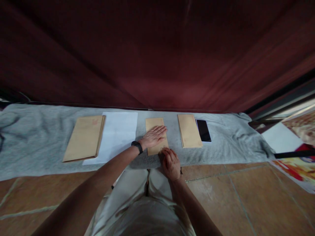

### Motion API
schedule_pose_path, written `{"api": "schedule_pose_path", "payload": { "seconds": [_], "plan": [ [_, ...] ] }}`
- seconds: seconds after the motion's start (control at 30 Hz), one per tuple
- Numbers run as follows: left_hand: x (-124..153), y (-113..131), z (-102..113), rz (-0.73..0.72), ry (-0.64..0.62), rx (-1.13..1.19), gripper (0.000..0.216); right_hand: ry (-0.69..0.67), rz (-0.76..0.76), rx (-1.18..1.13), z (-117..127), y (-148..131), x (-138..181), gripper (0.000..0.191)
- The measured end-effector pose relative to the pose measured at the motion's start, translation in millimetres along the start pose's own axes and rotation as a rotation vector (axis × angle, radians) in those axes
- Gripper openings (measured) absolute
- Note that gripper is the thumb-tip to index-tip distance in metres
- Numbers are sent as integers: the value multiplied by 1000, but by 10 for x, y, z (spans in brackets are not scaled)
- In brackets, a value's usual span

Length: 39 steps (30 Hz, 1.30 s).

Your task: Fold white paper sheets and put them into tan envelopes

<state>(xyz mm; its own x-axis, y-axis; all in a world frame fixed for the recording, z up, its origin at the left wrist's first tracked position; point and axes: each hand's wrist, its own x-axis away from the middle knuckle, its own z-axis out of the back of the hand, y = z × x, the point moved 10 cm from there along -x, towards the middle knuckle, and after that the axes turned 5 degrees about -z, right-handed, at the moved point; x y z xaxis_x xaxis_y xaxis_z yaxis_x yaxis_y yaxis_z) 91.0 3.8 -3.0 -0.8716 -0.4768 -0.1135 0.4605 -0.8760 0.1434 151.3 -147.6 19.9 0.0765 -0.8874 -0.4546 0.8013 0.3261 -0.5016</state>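
A brown paper envelope lies lengthwise on the grey cloth in front of me. My left hand rests flat across its middle, fingers stretched out to the right and holding nothing. At the envelope's lower right corner, my right hand is curled closed, with its fingertips at the paper's edge. Its palm side is hidden. To the right lies a small stack of similar brown envelopes. Left of my hands, a thicker stack of larger brown envelopes overlaps a white paper sheet.
The grey cloth covers a long narrow surface. A dark phone lies beside the right-hand envelopes. A dark red curtain hangs behind the far edge. Tiled floor is below, and a colourful printed sheet is at far right.
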Motion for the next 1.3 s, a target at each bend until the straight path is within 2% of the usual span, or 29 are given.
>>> {"api": "schedule_pose_path", "payload": {
  "seconds": [0.23, 0.47, 0.83, 1.03, 1.17, 1.3],
  "plan": [
    [131, 276, -20, -50, -30, -7, 58, 82, -48, 39, 19, 60, 30, 28],
    [286, 547, 22, -115, 1, -23, 53, 121, -57, 84, 31, 56, 48, 23],
    [448, 827, 56, -150, 52, -35, 52, 134, -72, 105, 6, 71, 80, 21],
    [493, 915, 84, -114, 47, -34, 58, 149, -56, 55, 71, 54, 87, 33],
    [522, 955, 89, -106, 28, -37, 58, 57, 1, 42, 39, -2, 61, 49],
    [572, 1009, 68, -118, -4, -32, 59, 4, -4, 93, 3, -17, 41, 54]
  ]
}}
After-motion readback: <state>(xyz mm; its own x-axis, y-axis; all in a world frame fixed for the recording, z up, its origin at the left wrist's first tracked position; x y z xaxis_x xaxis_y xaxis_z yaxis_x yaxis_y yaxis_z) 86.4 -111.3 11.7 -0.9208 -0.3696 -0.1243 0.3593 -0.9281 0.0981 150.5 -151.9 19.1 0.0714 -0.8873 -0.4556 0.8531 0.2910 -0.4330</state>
